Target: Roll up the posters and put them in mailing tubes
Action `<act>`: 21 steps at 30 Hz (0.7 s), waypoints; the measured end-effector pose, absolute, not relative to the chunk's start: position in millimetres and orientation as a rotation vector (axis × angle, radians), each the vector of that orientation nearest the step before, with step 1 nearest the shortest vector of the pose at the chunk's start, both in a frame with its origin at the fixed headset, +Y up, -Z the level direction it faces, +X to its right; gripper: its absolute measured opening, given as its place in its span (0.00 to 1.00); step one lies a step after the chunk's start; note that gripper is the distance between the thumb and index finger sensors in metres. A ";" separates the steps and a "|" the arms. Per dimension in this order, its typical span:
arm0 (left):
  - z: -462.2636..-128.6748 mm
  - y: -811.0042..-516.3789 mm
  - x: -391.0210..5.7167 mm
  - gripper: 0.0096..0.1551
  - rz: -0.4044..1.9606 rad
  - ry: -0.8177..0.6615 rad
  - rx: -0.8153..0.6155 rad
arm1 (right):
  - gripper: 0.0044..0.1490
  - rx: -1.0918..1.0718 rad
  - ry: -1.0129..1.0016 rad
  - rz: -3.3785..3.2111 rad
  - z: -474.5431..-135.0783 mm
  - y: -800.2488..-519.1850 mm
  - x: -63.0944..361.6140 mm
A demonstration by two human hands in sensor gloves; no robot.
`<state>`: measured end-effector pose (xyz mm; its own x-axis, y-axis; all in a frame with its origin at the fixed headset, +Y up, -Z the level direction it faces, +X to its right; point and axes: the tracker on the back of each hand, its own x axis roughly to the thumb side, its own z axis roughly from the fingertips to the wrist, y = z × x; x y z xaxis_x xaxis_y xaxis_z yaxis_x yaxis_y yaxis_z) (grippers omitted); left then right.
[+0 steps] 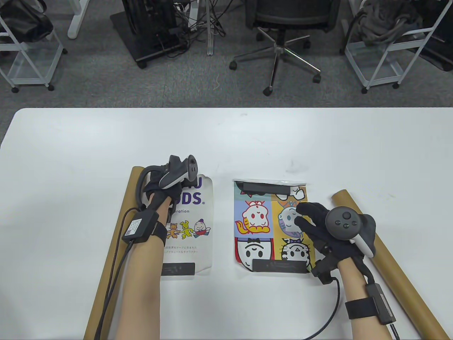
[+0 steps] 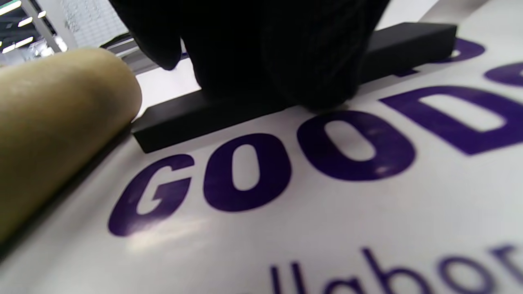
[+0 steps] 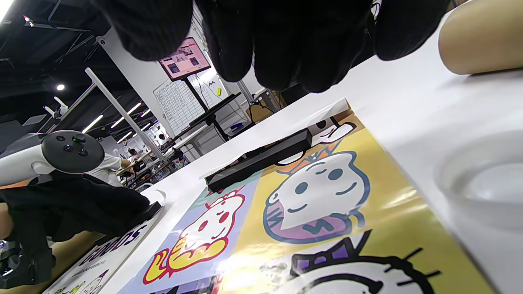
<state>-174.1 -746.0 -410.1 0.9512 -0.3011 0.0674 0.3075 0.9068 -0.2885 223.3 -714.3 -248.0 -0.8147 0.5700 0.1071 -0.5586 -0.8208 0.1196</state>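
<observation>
White poster (image 1: pixel 200 226) and cartoon poster (image 1: pixel 263 226) flat side by side, brown tube (image 1: pixel 113 248) left, second tube (image 1: pixel 393 262) right

office chair (image 1: pixel 283 21) | wire carts (image 1: pixel 385 60) | monitor on stand (image 3: pixel 184 58)

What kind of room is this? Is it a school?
More likely an office or lab: a rolling office chair beyond the white table, wheeled carts, tangled cables, and a monitor by a whiteboard.
</observation>
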 end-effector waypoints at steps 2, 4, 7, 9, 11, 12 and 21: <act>-408.5 -747.6 -173.9 0.37 -0.324 -0.047 -0.290 | 0.37 0.184 0.113 2.533 -247.8 -714.6 223.3; -407.7 -747.7 -175.0 0.37 -0.317 -0.066 -0.280 | 0.38 0.184 0.118 2.536 -247.6 -714.6 223.1; -408.9 -741.0 -173.8 0.37 -0.324 -0.061 -0.255 | 0.37 0.183 0.115 2.532 -247.6 -714.4 223.2; -411.9 -732.7 -172.8 0.38 -0.299 -0.050 -0.231 | 0.37 0.181 0.118 2.533 -247.5 -714.6 223.0; -417.0 -722.7 -171.5 0.38 -0.281 -0.035 -0.203 | 0.37 0.180 0.128 2.536 -247.5 -715.4 222.6; -418.4 -720.2 -171.2 0.38 -0.275 -0.031 -0.191 | 0.37 0.180 0.130 2.537 -247.5 -715.6 222.6; -433.8 -721.7 -164.8 0.38 -0.269 -0.041 -0.181 | 0.37 0.165 0.138 2.537 -247.7 -715.9 223.7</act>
